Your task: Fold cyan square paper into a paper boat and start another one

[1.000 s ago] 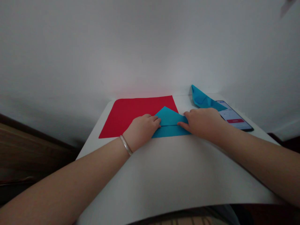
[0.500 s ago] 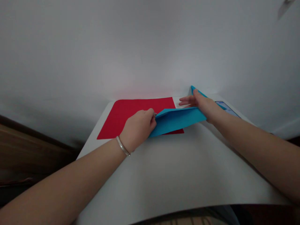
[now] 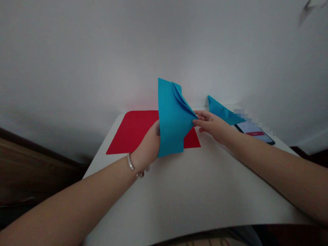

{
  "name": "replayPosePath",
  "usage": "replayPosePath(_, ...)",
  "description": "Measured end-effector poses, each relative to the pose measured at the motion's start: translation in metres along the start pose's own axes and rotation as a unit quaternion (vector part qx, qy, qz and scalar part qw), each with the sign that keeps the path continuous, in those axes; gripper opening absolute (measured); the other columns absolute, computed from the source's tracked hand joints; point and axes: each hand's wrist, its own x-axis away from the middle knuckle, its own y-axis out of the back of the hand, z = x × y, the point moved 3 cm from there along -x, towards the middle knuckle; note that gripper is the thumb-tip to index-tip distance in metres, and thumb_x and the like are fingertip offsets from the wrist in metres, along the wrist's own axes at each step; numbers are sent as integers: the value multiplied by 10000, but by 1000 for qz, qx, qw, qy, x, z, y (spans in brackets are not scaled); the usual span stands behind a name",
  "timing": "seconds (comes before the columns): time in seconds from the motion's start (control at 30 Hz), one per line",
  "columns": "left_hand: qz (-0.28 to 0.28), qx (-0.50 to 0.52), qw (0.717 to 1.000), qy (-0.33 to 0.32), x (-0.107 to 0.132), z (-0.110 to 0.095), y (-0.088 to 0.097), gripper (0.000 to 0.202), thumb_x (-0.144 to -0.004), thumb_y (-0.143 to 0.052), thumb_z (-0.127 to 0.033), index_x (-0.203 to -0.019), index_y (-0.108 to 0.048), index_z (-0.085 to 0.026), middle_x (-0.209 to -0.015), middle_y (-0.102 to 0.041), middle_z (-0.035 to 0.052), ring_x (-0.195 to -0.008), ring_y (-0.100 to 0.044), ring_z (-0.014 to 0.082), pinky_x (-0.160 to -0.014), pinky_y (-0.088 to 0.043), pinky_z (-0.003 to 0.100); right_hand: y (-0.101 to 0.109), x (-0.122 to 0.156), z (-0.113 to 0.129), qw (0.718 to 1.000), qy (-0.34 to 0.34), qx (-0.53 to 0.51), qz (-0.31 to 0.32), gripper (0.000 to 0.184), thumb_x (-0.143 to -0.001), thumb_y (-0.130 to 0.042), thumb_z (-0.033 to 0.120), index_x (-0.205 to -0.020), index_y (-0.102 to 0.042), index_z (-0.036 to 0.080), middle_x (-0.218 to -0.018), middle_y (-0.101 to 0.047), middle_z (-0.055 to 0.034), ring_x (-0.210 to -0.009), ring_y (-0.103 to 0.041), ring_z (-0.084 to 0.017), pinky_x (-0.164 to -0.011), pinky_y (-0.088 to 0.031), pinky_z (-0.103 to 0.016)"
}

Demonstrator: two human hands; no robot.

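Note:
A folded sheet of blue paper (image 3: 170, 119) stands upright above the table, its long left edge nearly vertical and its layers parted along the upper right. My left hand (image 3: 150, 143), with a silver bangle on the wrist, reaches behind or inside that left edge; its fingers are hidden by the paper. At the paper's pointed right corner, my right hand (image 3: 208, 125) pinches the tip between thumb and fingers. Beneath lies a flat red sheet (image 3: 135, 130), partly covered from view by the blue paper.
A second folded blue paper piece (image 3: 222, 112) leans near the wall at the back right. Beside it rests a phone (image 3: 256, 131) with a lit screen. The white table (image 3: 205, 191) meets a pale wall (image 3: 164, 48) behind. Wooden furniture (image 3: 33, 160) stands at left.
The blue paper has turned from lying low and sideways to standing upright. My right hand has gone from spread fingers to pinching its tip, and my left hand has slipped behind it.

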Motion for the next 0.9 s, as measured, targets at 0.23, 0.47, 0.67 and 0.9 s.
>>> replayPosePath(0.23,51,153,983,90,1,0,-8,472,-765,-620,-408,-1195,-581,-216,-1040,-697,78,-908,-669,289,-747,-557,433,-1,0,-5,986,-46,-146,62,244,-722,-659,122,-948,-626,210,-846,-697,-11,-760,-643,-137,-713,-532,-277)
replayPosePath(0.47,-39,234,966,99,-10,2,15,598,-882,-310,-626,-1109,-603,-156,-870,-696,98,-785,-663,246,-672,-543,380,8,-1,-12,990,-60,-108,64,414,-746,-678,161,-1145,-601,239,-974,-723,-55,-831,-677,-188,-742,-556,-330)
replayPosePath(0.67,-70,86,989,97,-16,4,27,318,-724,-678,-288,-1030,-627,-215,-721,-625,-8,-549,-555,113,-499,-458,209,10,-4,-20,988,-41,-134,72,448,-749,-675,168,-1176,-561,243,-1005,-729,-54,-867,-685,-194,-750,-571,-338)
replayPosePath(0.9,46,-126,986,97,-16,8,22,393,-703,-707,-408,-1020,-662,-179,-760,-647,33,-587,-566,137,-494,-431,232,20,-9,-22,988,-14,90,124,558,-799,-645,332,-1334,-491,294,-815,-727,-10,-549,-619,-164,-472,-510,-288)
